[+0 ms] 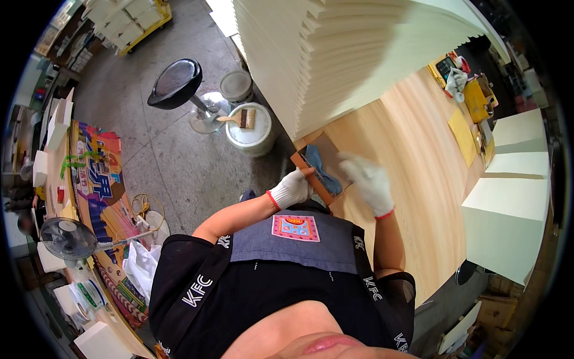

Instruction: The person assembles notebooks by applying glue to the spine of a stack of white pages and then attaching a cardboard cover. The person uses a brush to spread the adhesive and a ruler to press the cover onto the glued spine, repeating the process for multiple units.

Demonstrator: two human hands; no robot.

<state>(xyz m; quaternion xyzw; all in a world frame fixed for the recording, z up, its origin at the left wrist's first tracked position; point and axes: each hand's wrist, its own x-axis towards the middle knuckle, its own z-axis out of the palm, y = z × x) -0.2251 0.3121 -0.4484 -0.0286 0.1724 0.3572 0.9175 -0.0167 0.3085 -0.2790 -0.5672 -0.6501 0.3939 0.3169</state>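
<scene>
My left hand (292,189), in a white knit glove with a red cuff, is closed on the near left edge of a flat brown piece with an orange-brown strip along its side (312,178). The piece lies at the left corner of the wooden worktable (412,155). On top of it is a crumpled blue thing, perhaps a cloth (323,170). Just right of it my right hand (369,182), gloved the same way, is blurred by motion. Its fingers look stretched out, with nothing seen in them.
A tall stack of cream sheets (317,60) stands at the table's far side. Pale boxes (508,197), a yellow pouch (478,100) and a calculator (444,66) lie right. Left on the floor are a lidded bucket (251,140) with a brush (245,118) and a black stool (174,84).
</scene>
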